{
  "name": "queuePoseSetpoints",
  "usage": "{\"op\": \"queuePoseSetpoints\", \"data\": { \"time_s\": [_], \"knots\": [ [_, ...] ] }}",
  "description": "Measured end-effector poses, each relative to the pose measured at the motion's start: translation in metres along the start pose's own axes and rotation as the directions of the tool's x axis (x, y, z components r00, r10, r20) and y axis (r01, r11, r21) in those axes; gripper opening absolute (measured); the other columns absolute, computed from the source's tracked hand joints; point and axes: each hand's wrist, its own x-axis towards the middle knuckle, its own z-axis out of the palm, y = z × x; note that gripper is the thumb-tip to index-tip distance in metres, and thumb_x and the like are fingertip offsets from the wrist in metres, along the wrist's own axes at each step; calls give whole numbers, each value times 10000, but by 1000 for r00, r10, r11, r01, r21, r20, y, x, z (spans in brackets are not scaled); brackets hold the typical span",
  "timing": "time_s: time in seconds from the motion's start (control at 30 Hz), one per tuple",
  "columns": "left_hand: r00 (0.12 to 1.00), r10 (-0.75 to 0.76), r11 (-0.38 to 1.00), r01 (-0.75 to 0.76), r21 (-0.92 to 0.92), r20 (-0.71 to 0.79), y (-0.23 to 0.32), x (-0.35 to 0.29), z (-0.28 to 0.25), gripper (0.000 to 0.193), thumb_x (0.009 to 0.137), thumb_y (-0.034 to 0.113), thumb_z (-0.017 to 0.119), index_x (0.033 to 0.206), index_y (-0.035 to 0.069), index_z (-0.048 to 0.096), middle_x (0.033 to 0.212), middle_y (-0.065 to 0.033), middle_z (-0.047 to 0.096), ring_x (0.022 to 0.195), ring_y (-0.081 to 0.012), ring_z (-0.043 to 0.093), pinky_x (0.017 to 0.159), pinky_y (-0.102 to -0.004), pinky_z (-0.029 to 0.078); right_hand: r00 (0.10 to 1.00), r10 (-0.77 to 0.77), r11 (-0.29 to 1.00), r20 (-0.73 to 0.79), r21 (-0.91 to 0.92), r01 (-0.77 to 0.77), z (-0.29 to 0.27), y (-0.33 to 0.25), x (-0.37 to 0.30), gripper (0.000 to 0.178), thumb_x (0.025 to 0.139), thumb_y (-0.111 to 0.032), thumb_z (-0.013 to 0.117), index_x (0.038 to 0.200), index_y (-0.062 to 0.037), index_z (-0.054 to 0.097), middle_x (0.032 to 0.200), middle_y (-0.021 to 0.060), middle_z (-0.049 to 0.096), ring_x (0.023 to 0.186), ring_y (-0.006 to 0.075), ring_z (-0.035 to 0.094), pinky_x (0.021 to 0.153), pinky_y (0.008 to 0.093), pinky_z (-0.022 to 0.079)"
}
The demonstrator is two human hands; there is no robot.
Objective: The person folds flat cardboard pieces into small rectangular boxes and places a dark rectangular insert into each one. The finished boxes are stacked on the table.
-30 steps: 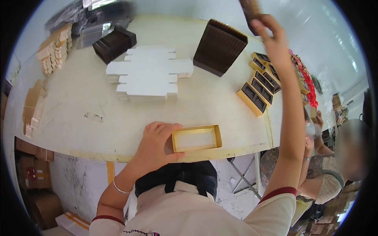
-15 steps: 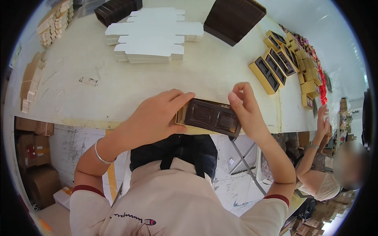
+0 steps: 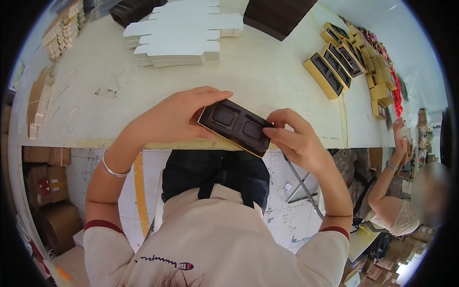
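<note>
A dark brown plastic tray insert [image 3: 235, 125] with two square wells lies in a narrow gold box [image 3: 231, 141], of which mostly the thin rim shows. The box is held slantwise at the table's front edge, its right end nearer to me. My left hand [image 3: 174, 115] is closed around the left end, fingers along the far side and thumb at the near side. At the right end, my right hand [image 3: 297, 138] has its thumb and bent fingers on the tray's edge and the box end.
Flat white carton blanks [image 3: 179, 33] are piled at the back, beside a dark stack of trays [image 3: 275, 16]. Gold boxes with dark inserts [image 3: 322, 76] stand at the right. Cardboard strips [image 3: 40, 103] lie on the left. Another person's hand [image 3: 400, 136] is at the far right.
The tray has gone down into the box, where before it lay askew with the box's left inside showing. My right hand has come down onto the right end, and the box slants more.
</note>
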Motion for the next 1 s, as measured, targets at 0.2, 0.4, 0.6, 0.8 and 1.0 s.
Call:
{"op": "queuePoseSetpoints", "data": {
  "time_s": [0.2, 0.4, 0.6, 0.8, 1.0],
  "knots": [
    [999, -41, 999, 42, 30, -25, 0, -4, 0, 829, 657, -48, 764, 1401, 92, 428, 1332, -101, 469, 1125, -247, 530, 895, -313, 519, 996, -55, 980, 70, -189, 67, -21, -20, 11, 441, 758, -293, 701, 1077, 6, 642, 1326, 202, 483, 1154, 329, 525, 941, 448, 447],
    [971, 185, 929, -121, 348, -154, -2, -5, 10, 769, 643, 150, 811, 1333, 40, 490, 1283, -115, 486, 1084, -294, 520, 951, -378, 446, 994, 32, 922, 101, -388, 10, 33, -19, -13, 698, 818, -540, 551, 1250, 9, 540, 1424, 242, 383, 1328, 432, 346, 1077, 499, 316],
    [940, 299, 861, -190, 472, -166, -2, 3, 19, 705, 630, 278, 826, 1245, 54, 565, 1089, -101, 547, 1022, -300, 503, 924, -411, 402, 985, 67, 997, -157, -27, -72, 36, -4, -11, 419, 782, -233, 715, 1109, -1, 591, 1283, 257, 475, 1173, 438, 481, 976, 474, 415],
    [926, 325, 767, -140, 626, -191, 4, 3, 41, 691, 701, 329, 767, 1306, 97, 528, 1188, -100, 526, 1135, -310, 470, 1007, -475, 354, 992, -53, 972, -118, -232, 24, 25, 9, -16, 419, 801, -253, 698, 1164, -53, 634, 1257, 243, 498, 1105, 406, 523, 928, 460, 442],
    [952, 301, 627, -151, 764, -59, 5, 2, 41, 731, 792, 418, 659, 1406, 103, 419, 1464, -114, 365, 1343, -335, 337, 1102, -568, 251, 987, 89, 981, -134, -162, -110, 29, 6, -25, 447, 817, -322, 663, 1202, -96, 643, 1262, 233, 488, 1097, 395, 519, 932, 462, 428]
  ]
}}
